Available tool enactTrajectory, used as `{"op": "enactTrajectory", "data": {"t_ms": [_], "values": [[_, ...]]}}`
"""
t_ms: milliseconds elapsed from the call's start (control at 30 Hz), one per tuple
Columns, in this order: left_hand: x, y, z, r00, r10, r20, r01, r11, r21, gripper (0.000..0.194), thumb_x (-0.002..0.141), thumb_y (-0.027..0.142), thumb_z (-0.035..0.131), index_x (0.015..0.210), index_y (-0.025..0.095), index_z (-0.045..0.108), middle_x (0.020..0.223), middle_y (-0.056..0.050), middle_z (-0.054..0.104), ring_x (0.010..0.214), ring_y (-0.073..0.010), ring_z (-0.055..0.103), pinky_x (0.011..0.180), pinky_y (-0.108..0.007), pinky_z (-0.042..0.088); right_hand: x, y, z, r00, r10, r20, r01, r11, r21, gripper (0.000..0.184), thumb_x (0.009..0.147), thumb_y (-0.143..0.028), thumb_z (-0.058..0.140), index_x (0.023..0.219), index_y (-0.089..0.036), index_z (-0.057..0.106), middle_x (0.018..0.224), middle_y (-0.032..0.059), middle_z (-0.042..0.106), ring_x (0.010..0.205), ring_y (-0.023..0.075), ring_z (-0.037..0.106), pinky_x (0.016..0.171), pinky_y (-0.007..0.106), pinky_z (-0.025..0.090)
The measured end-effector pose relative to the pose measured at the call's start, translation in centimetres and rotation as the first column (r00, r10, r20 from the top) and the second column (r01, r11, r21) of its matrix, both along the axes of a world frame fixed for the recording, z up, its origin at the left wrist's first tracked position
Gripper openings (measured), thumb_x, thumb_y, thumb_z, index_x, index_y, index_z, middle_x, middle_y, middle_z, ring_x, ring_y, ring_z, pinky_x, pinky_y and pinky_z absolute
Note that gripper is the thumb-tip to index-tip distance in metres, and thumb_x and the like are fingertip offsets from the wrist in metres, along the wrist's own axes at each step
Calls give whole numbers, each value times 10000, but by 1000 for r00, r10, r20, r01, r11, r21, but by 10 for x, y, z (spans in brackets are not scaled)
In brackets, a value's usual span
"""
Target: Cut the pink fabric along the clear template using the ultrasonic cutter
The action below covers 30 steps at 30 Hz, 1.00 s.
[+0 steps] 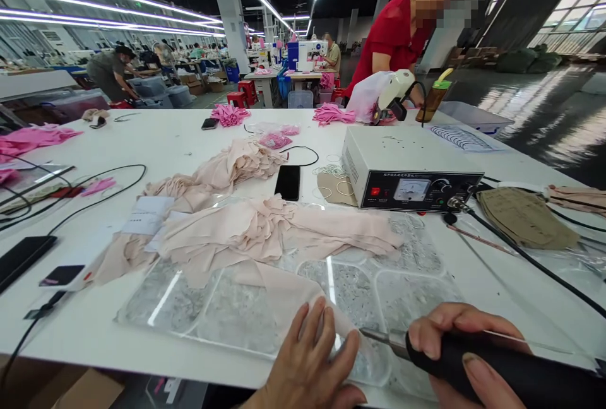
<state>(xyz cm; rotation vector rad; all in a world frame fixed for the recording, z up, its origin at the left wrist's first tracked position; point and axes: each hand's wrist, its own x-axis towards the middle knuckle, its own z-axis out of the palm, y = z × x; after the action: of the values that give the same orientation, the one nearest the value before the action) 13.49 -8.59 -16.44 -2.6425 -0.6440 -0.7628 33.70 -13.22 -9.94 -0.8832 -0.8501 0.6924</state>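
Left hand (315,355) flat, fingers spread, pressing the beige strip (293,295) onto the clear board (250,314), near its front edge. Right hand (466,319) wrapped round the black tool (534,368), tip at the strip's edge, right by my left index finger. Risk: a slip there could nick me; easing left pressure could skew the strip. Strip's thin, matte, limp; board glossy, rounded panels; tip slim, tapered metal. Pile (227,229) behind: loose, crumpled.

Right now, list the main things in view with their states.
Left hand: spread, resting on strip
Right hand: closed around tool
Tool: gripped, tip near strip's edge
Strip: laid out mostly flat
Pile: rumpled, heaped
Box: upright, cable plugged in
Centre phone: lying flat, screen dark
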Motion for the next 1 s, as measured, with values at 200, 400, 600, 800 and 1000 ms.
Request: {"op": "enactTrajectory", "data": {"t_ms": [200,400,600,800,1000], "values": [[5,-2,-3,998,31,62,-31,999,9,619,949,662,380,1288,190,593,1166,-166,622,1215,-381,530,1018,-489,369,-9,14,2,998,-25,52,23,999,43,92,831,-246,648,873,-211,576,747,4,576,532,123,566,534,321,566],[9,-2,-4,991,33,128,-34,999,8,603,953,659,376,1229,185,625,1137,-150,635,1200,-361,540,1054,-479,329,-12,19,4,997,-50,59,47,998,52,112,816,-264,676,867,-206,594,741,6,594,523,121,571,518,312,563],[8,-2,-3,991,30,133,-31,1000,7,586,945,651,407,1208,174,625,1122,-154,639,1194,-362,544,1049,-475,336,-10,20,0,998,-40,54,38,998,40,112,817,-266,680,877,-209,604,754,8,590,529,124,570,522,333,569],[8,-1,-3,991,33,133,-34,999,10,588,945,656,402,1197,175,627,1109,-152,639,1184,-359,551,1043,-467,344,-11,20,4,996,-29,85,25,998,50,104,824,-269,670,874,-207,602,746,10,586,524,120,555,516,331,566],[7,-1,-3,994,26,110,-28,1000,11,598,935,662,422,1212,170,618,1106,-155,637,1192,-364,541,1040,-472,339,-8,17,1,997,13,73,-14,1000,19,85,835,-255,659,848,-220,583,755,2,574,556,123,561,540,320,576]]}}
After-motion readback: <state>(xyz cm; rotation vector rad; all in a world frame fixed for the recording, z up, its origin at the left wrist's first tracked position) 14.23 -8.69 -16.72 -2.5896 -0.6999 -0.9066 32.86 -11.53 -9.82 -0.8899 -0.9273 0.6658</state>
